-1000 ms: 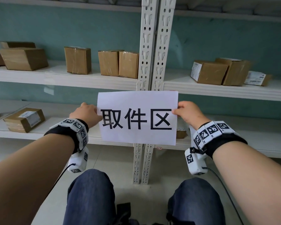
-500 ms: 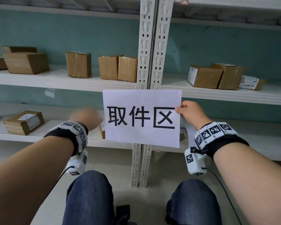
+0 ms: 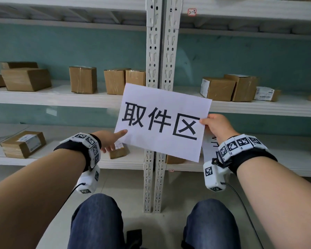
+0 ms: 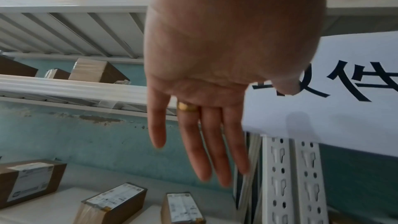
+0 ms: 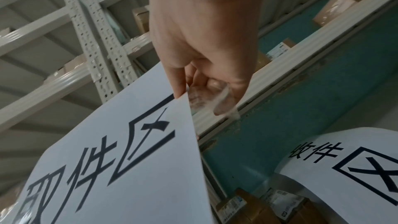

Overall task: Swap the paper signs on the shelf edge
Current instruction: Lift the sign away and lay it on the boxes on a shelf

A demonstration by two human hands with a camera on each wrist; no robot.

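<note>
Two paper signs: my right hand (image 3: 216, 127) pinches the first sign (image 3: 162, 121); the second sign (image 5: 349, 163) hangs beside it. My left hand (image 4: 215, 67), flat-fingered, has let go, and the sheet now tilts.

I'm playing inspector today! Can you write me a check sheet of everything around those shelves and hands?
Surface: white shelf boards on slotted uprights.
Job's things: sign reading 取件区, tilted, off the shelf; second sign reading 收件区 lower right.
Clutter: cardboard boxes on the shelves; labelled parcels.
Hands: right hand pinches the sign's right edge; left hand, fingers straight, holds nothing.
Cables: black wires from the wrist cameras.
Surroundings: teal wall, pale floor, the person's knees in jeans.
</note>
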